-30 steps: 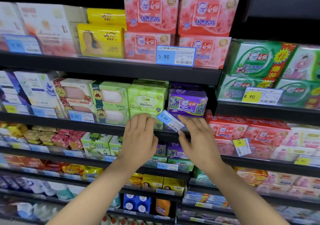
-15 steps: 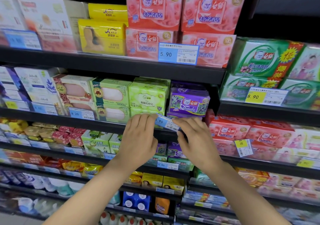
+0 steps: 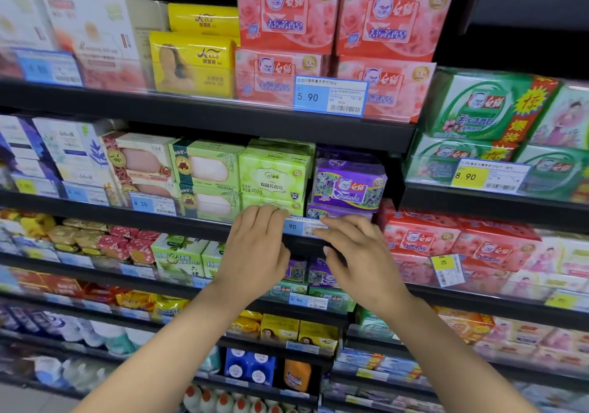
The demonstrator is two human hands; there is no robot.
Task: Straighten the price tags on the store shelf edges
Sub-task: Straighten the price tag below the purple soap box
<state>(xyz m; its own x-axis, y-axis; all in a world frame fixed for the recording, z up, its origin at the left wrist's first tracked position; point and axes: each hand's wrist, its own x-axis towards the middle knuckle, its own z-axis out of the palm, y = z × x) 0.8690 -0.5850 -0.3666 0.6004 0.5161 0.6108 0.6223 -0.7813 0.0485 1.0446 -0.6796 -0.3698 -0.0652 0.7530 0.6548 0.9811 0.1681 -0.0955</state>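
Two hands: left hand (image 3: 255, 247), right hand (image 3: 360, 253); one price tag (image 3: 299, 226)

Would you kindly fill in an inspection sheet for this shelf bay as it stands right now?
Surface: black shelf edge under the soap rows, several tiers.
Job's things: blue tag between the hands, level on the edge, partly covered; yellow tag lower right hangs turned on end; 5.90 tag and 8.90 tag sit about level.
Clutter: nothing seen loose; soap boxes stacked in rows.
Grippers: left hand and right hand fingers straight, tips at the blue tag's ends.
Cables: nothing seen.
Surroundings: more stocked shelves below, blurred at the edges.
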